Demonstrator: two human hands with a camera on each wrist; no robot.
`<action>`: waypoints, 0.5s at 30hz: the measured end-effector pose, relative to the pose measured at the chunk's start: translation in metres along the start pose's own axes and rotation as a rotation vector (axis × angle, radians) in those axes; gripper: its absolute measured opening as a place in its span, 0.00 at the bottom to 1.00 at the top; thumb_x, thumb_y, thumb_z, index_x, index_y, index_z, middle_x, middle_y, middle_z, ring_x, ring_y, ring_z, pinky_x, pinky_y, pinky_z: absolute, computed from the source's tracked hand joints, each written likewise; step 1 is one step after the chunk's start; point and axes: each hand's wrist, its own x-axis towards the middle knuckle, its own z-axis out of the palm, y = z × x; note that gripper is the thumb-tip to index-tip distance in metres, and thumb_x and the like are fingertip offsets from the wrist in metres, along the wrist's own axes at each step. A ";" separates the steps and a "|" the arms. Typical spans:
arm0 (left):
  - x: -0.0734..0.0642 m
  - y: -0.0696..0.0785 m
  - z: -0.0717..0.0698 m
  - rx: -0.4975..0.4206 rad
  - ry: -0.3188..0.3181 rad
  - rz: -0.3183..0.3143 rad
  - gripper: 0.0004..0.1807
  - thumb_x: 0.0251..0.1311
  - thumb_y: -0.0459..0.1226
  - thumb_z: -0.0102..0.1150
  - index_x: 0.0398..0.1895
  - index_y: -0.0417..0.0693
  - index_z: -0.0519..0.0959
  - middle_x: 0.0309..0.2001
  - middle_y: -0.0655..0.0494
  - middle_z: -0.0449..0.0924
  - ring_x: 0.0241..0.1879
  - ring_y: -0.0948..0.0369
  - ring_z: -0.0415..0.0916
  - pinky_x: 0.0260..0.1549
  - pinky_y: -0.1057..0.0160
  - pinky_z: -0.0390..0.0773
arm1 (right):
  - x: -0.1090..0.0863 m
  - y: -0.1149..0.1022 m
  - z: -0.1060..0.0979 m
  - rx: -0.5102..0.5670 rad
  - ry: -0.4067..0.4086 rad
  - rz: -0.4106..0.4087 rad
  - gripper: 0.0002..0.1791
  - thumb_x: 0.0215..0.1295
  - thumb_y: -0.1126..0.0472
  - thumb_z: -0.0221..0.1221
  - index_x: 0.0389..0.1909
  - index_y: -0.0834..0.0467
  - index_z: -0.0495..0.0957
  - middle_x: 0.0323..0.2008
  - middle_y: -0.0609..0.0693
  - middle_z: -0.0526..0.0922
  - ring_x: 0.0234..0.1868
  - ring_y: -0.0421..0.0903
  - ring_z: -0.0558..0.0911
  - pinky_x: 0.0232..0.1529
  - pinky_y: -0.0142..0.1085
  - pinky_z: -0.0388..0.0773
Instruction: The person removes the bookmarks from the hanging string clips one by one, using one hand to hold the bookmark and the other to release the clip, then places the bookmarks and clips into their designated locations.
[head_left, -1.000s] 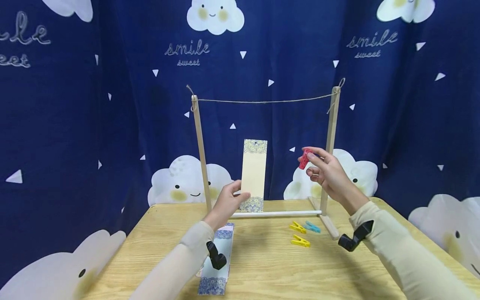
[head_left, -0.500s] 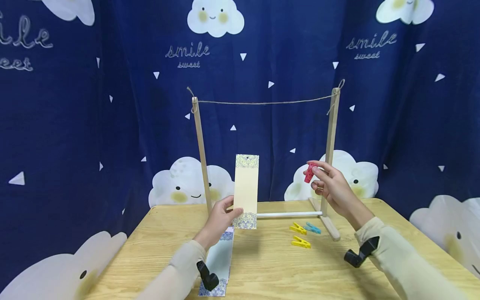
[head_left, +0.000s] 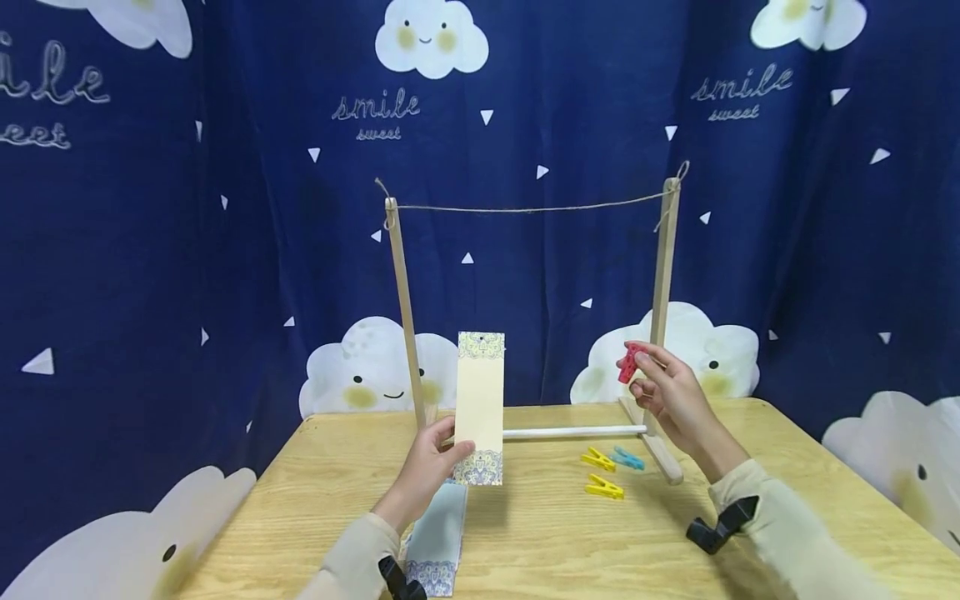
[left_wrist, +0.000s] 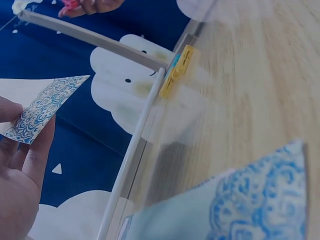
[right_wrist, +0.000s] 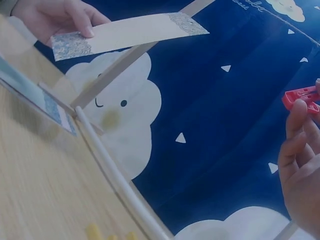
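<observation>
A cream bookmark with blue lace-pattern ends and a small hole at its top stands upright in my left hand, pinched near its lower left edge. My right hand pinches a red clothespin between thumb and fingers, in front of the right post. In the right wrist view the red clothespin shows at the right edge. Below my left hand a pale blue bookmark lies on the table, apparently atop others. The twine runs well above both hands.
A wooden left post and right post hold the twine, joined low by a white rod. Two yellow clothespins and a blue clothespin lie on the wooden table. A dark blue curtain hangs behind.
My left hand has brought the cream bookmark down and to the left, closer to me. The right hand, still pinching the red clothespin, has come lower and slightly right.
</observation>
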 end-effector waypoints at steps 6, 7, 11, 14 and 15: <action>-0.010 -0.002 -0.004 0.021 0.021 -0.013 0.20 0.70 0.28 0.60 0.63 0.32 0.76 0.52 0.43 0.81 0.43 0.57 0.80 0.28 0.69 0.75 | -0.012 0.015 -0.005 0.006 0.007 0.005 0.14 0.83 0.59 0.51 0.62 0.58 0.74 0.43 0.50 0.83 0.28 0.39 0.77 0.26 0.27 0.71; -0.013 -0.002 -0.006 0.031 0.023 -0.015 0.21 0.70 0.29 0.61 0.64 0.32 0.76 0.53 0.43 0.81 0.43 0.57 0.80 0.27 0.70 0.74 | -0.014 0.018 -0.005 0.008 0.009 0.005 0.14 0.83 0.59 0.51 0.62 0.58 0.74 0.43 0.50 0.83 0.28 0.39 0.77 0.26 0.27 0.71; -0.025 -0.003 -0.011 0.067 0.009 -0.045 0.23 0.71 0.32 0.62 0.66 0.34 0.74 0.57 0.43 0.80 0.44 0.57 0.79 0.28 0.69 0.73 | -0.023 0.029 -0.011 0.036 0.017 0.005 0.14 0.83 0.60 0.50 0.62 0.59 0.73 0.42 0.50 0.83 0.28 0.38 0.77 0.25 0.26 0.72; -0.035 -0.004 -0.016 0.071 -0.008 -0.080 0.25 0.71 0.34 0.62 0.69 0.34 0.72 0.60 0.42 0.78 0.49 0.54 0.79 0.35 0.66 0.77 | -0.031 0.038 -0.014 0.112 0.009 0.016 0.14 0.84 0.61 0.47 0.62 0.58 0.74 0.43 0.50 0.84 0.28 0.38 0.77 0.26 0.26 0.74; -0.039 -0.005 -0.018 0.076 -0.007 -0.094 0.26 0.72 0.34 0.61 0.69 0.35 0.72 0.60 0.42 0.77 0.50 0.53 0.80 0.37 0.64 0.78 | -0.034 0.041 -0.014 0.132 0.004 0.024 0.14 0.85 0.61 0.46 0.62 0.58 0.75 0.43 0.50 0.85 0.28 0.38 0.78 0.27 0.26 0.75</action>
